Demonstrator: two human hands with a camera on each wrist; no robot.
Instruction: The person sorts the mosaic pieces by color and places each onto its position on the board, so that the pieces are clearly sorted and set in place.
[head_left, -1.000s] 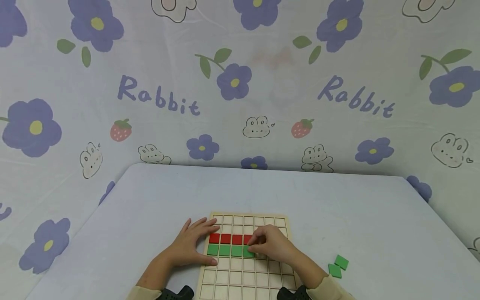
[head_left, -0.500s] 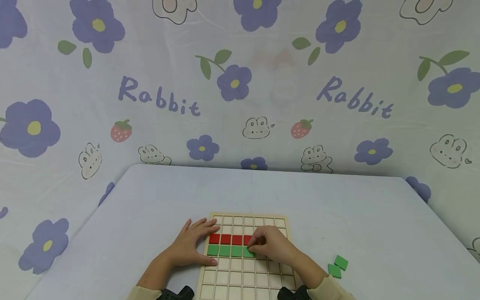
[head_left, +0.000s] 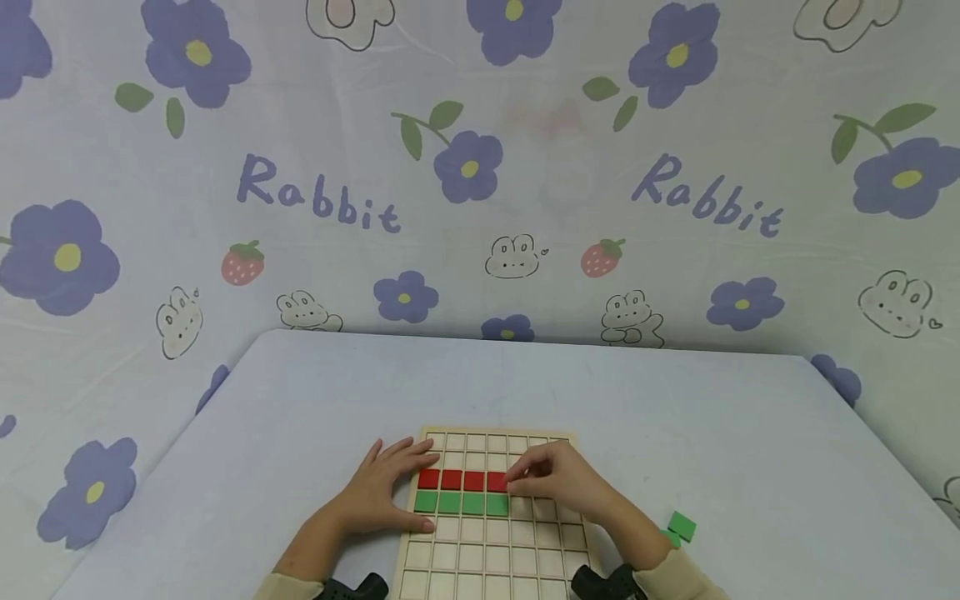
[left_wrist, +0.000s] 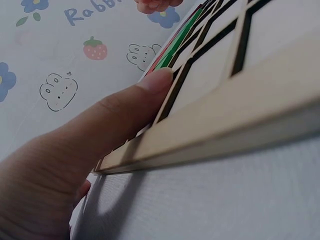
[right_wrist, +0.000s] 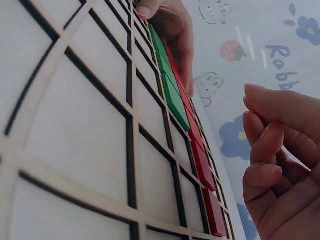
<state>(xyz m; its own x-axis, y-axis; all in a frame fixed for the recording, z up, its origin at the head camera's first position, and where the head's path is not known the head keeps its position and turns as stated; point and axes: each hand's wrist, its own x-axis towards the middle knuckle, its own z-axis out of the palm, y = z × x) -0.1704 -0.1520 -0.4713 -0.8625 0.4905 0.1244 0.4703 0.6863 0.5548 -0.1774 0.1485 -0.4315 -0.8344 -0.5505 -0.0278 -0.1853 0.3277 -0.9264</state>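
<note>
A pale wooden grid board [head_left: 461,557] lies near the table's front edge. In the head view, green tiles [head_left: 473,503] fill the first cells of one row, with red tiles [head_left: 473,482] in the row behind. My left hand [head_left: 375,500] is spread at the board's left side, its thumb [left_wrist: 122,107] lying over the frame. Over the board's right part is my right hand [head_left: 562,479], which covers some cells in the head view. The right wrist view shows its fingers [right_wrist: 267,142] loosely bent, holding nothing, beside the red tiles [right_wrist: 214,212].
Two loose green tiles [head_left: 682,526] lie on the white table [head_left: 750,467] to the right; my right forearm partly hides one. A cloth with flowers and rabbits [head_left: 555,192] hangs behind the table.
My right hand has lifted away from the last green tile, moving slightly right and back. That tile now shows fully in its cell. The left hand has stayed still.
</note>
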